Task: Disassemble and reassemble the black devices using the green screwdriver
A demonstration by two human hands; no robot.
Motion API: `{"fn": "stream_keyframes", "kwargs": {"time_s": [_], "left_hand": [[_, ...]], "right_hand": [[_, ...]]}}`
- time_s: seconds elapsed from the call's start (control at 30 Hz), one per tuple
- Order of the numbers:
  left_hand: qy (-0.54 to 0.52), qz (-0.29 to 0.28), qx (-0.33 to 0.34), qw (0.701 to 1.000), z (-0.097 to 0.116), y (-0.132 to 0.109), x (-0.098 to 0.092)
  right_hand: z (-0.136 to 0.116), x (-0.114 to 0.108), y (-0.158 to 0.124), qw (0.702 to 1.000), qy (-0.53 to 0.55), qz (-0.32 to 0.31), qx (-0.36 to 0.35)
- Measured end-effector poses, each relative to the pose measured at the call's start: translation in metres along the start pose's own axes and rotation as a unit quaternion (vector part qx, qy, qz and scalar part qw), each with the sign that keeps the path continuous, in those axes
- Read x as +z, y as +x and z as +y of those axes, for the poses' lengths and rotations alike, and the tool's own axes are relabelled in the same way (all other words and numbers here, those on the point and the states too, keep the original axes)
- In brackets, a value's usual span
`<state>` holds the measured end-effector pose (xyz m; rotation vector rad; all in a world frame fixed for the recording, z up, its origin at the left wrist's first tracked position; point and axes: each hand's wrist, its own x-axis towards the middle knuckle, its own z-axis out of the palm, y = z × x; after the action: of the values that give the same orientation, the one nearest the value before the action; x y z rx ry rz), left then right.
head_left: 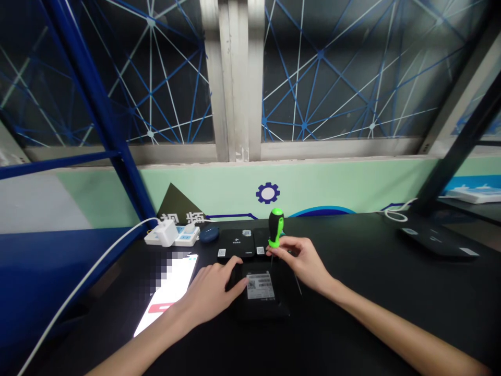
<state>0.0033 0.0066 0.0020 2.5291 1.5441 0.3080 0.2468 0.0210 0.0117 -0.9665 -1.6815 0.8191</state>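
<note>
A small black box with a white label lies on the black table in front of me. My left hand rests on its left side, fingers stretched flat against it. My right hand pinches the shaft of a screwdriver with a black and green handle. The screwdriver stands upright, tip down at the box's far right corner.
Two more black boxes lie just behind. A lit phone lies to the left, a white power strip with a charger and cable at the back left. A dark oval case sits beside the strip. Another black device lies at the far right.
</note>
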Motion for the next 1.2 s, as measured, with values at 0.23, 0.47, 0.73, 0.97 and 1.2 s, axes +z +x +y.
{"fn": "stream_keyframes", "kwargs": {"time_s": [0.23, 0.47, 0.73, 0.97, 1.2], "left_hand": [[0.007, 0.000, 0.003, 1.000, -0.001, 0.002, 0.001], [0.000, -0.011, 0.001, 1.000, -0.002, 0.002, 0.001], [0.003, -0.008, 0.004, 1.000, -0.001, 0.002, 0.001], [0.006, -0.005, -0.001, 1.000, -0.002, 0.001, 0.002], [0.005, -0.002, 0.005, 1.000, -0.001, 0.001, 0.001]], "right_hand": [[0.001, 0.000, -0.003, 1.000, -0.001, -0.017, -0.015], [0.008, 0.007, -0.004, 0.997, 0.058, 0.045, 0.000], [0.008, 0.007, -0.003, 0.996, 0.068, 0.061, 0.009], [0.007, 0.008, -0.004, 0.998, 0.036, 0.050, 0.000], [0.009, 0.006, -0.006, 0.999, -0.011, 0.030, -0.011]]}}
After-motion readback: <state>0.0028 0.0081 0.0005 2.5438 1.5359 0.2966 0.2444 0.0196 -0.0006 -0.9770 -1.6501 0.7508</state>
